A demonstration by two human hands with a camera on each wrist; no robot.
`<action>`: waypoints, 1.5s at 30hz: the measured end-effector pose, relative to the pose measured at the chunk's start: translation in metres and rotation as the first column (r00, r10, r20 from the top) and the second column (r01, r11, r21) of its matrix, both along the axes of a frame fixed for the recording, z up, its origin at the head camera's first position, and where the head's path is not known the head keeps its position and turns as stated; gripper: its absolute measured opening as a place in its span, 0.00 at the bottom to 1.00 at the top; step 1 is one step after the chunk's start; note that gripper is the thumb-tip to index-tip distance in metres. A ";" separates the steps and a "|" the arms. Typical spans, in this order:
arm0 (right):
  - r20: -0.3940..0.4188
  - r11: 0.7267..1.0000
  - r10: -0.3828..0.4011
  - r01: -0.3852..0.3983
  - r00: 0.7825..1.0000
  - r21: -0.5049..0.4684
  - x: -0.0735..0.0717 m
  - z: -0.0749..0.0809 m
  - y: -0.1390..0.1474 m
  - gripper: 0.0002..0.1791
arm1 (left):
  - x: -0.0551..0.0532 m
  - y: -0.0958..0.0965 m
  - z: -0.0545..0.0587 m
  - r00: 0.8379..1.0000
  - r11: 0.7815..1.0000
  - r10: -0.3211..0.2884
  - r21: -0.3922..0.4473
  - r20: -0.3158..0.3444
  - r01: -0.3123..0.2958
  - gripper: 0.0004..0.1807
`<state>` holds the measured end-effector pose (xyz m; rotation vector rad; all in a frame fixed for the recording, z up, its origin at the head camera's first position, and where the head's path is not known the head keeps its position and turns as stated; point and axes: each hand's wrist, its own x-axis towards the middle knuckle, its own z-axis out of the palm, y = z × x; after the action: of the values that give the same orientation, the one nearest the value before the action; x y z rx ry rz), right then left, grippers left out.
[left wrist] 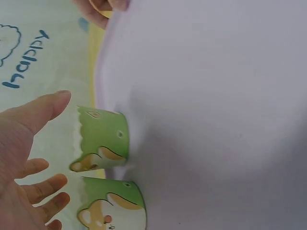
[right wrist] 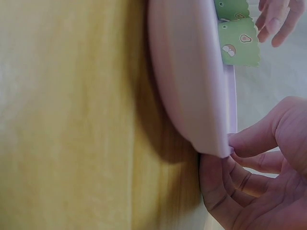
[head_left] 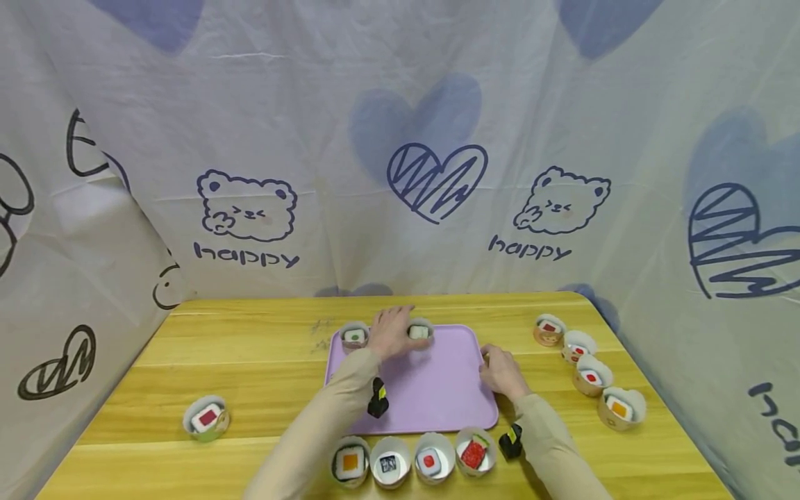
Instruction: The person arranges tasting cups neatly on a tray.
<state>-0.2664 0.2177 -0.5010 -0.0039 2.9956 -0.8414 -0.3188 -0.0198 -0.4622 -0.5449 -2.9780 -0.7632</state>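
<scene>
A lilac tray (head_left: 437, 389) lies on the wooden table. Near its far edge stand two green paper cups holding sushi-like pieces: one cup (head_left: 355, 337) in the far left corner, another cup (head_left: 420, 333) further right. My left hand (head_left: 390, 335) hovers between them with its fingers spread. In the left wrist view its thumb and fingers are apart from the green cup (left wrist: 103, 136), holding nothing. At the tray's right edge, my right hand (head_left: 502, 373) pinches the rim between thumb and fingers, as the right wrist view shows at the tray wall (right wrist: 192, 76).
Several cups with sushi-like pieces, such as the red-topped one (head_left: 475, 451), line up along the tray's near side. More cups (head_left: 590, 376) stand in a curved row at the table's right. A single cup (head_left: 206, 418) stands at left. A printed curtain (head_left: 337, 208) hangs behind.
</scene>
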 end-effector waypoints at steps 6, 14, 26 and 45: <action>-0.002 1.000 -0.002 0.002 1.000 0.004 0.000 -0.001 0.001 0.18 | 0.008 -0.005 0.011 1.000 0.993 0.004 0.121 0.018 -0.006 0.45; -0.004 1.000 0.004 -0.004 1.000 0.001 0.000 -0.001 0.001 0.18 | 0.023 -0.017 0.024 1.000 0.974 0.019 0.226 0.003 -0.019 0.42; -0.023 1.000 0.011 -0.011 1.000 -0.003 -0.001 -0.004 0.005 0.18 | 0.051 -0.040 0.063 1.000 0.979 -0.013 0.204 0.018 0.009 0.44; -0.032 1.000 0.008 -0.008 0.999 -0.004 0.000 -0.003 0.003 0.17 | 0.081 -0.117 0.092 0.995 0.999 0.028 0.030 0.091 -0.031 0.45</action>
<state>-0.2661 0.2209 -0.5039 -0.0299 3.0209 -0.8548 -0.2380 -0.1369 -0.3703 -0.4763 -3.0424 -0.8532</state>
